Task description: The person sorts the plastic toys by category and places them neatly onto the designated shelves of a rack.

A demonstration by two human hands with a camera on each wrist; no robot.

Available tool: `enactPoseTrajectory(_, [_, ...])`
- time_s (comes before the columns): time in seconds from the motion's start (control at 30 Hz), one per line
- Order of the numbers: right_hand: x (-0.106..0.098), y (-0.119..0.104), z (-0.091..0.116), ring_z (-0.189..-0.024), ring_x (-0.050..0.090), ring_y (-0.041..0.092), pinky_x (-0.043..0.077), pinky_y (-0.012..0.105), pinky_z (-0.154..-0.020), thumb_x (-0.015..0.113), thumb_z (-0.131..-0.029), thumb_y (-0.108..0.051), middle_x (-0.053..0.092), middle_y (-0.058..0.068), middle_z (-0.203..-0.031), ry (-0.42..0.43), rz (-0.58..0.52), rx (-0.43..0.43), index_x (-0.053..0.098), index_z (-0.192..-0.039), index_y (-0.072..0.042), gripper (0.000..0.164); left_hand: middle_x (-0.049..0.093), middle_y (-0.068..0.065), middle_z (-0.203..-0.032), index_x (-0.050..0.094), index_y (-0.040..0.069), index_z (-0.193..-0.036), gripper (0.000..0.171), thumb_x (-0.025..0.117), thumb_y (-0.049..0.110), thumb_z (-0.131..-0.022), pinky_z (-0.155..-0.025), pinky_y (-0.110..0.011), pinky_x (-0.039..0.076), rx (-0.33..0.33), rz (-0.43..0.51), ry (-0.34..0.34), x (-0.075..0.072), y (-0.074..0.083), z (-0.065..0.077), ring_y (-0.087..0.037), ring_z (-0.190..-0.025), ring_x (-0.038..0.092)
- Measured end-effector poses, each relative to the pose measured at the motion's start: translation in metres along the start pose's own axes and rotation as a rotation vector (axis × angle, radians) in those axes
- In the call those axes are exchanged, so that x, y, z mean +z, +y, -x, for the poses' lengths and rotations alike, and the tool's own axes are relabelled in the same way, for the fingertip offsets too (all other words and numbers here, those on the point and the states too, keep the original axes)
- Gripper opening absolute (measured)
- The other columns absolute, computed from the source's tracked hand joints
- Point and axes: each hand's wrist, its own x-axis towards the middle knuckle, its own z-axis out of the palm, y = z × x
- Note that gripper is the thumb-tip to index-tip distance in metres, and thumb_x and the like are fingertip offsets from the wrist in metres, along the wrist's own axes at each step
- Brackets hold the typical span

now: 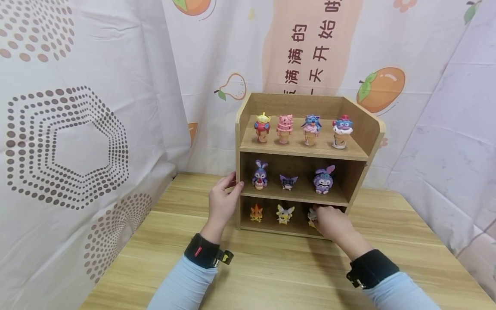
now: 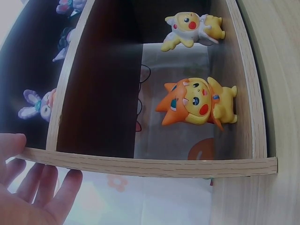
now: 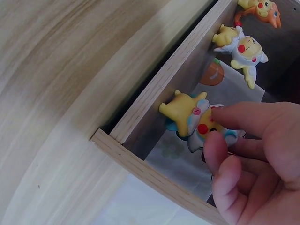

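Note:
My left hand (image 1: 223, 200) holds the left side panel of a three-tier wooden display shelf (image 1: 288, 197), thumb at the front edge and fingertips (image 2: 72, 180) along the outer face. In the lowest tier at the right, my right hand (image 1: 334, 224) pinches the head of a yellow figurine in a white and blue hood (image 3: 185, 110) between thumb and forefinger. Its feet are at the tier's floor board. Beside it stands a yellow figurine in a white-grey costume (image 1: 285, 214), and farther left one in an orange hood (image 2: 197, 103).
Ice-cream-cone figurines, among them a pink one (image 1: 285, 129), line the top tier. The middle tier holds a purple rabbit (image 1: 259, 175), a small dark-purple figurine (image 1: 288, 182) and a fluffy purple figurine (image 1: 323, 180). The shelf stands on a wooden table (image 1: 271, 271) before a printed curtain (image 1: 232, 51).

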Motion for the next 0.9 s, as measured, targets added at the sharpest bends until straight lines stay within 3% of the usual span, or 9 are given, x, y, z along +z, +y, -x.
enactPoseTrajectory(0.37, [0.004,0.001,0.0,-0.073,0.067,0.037,0.055,0.05,-0.055,0.079,-0.085,-0.011,0.067,0.018,-0.086,0.019,0.001,-0.002,0.068,-0.109,0.001,0.029,0.069,-0.012,-0.123,0.066,0.002,-0.132,0.043,0.077,0.014,-0.092,-0.077,-0.027,0.062,-0.031,0.001,-0.004,-0.001,-0.002,0.0,-0.024,-0.104,0.069])
enactPoseTrajectory(0.63, [0.002,0.002,0.005,-0.071,0.066,0.038,0.054,0.053,-0.057,0.083,-0.083,-0.017,0.067,0.022,-0.091,0.059,-0.053,0.025,0.064,-0.123,0.0,0.047,0.07,-0.011,-0.121,0.068,0.002,-0.13,0.04,0.077,0.012,-0.092,-0.077,-0.028,0.062,-0.019,0.006,-0.009,0.0,-0.002,0.001,-0.024,-0.102,0.07])
enactPoseTrajectory(0.77, [-0.004,0.003,0.012,-0.069,0.066,0.037,0.054,0.055,-0.057,0.083,-0.083,-0.02,0.067,0.019,-0.085,0.116,-0.066,0.013,0.065,-0.117,0.0,0.043,0.069,-0.011,-0.119,0.07,0.002,-0.127,0.037,0.077,0.013,-0.091,-0.079,-0.031,0.062,0.02,0.026,0.005,-0.003,0.001,0.001,-0.025,-0.101,0.07])
enactPoseTrajectory(0.9, [-0.011,0.004,0.024,-0.073,0.067,0.039,0.055,0.057,-0.06,0.083,-0.084,-0.022,0.068,0.019,-0.089,0.149,-0.053,-0.028,0.066,-0.118,0.002,0.045,0.07,-0.012,-0.118,0.071,0.001,-0.124,0.035,0.077,0.014,-0.092,-0.08,-0.041,0.063,0.09,0.01,0.02,-0.009,0.005,0.003,-0.027,-0.1,0.07])
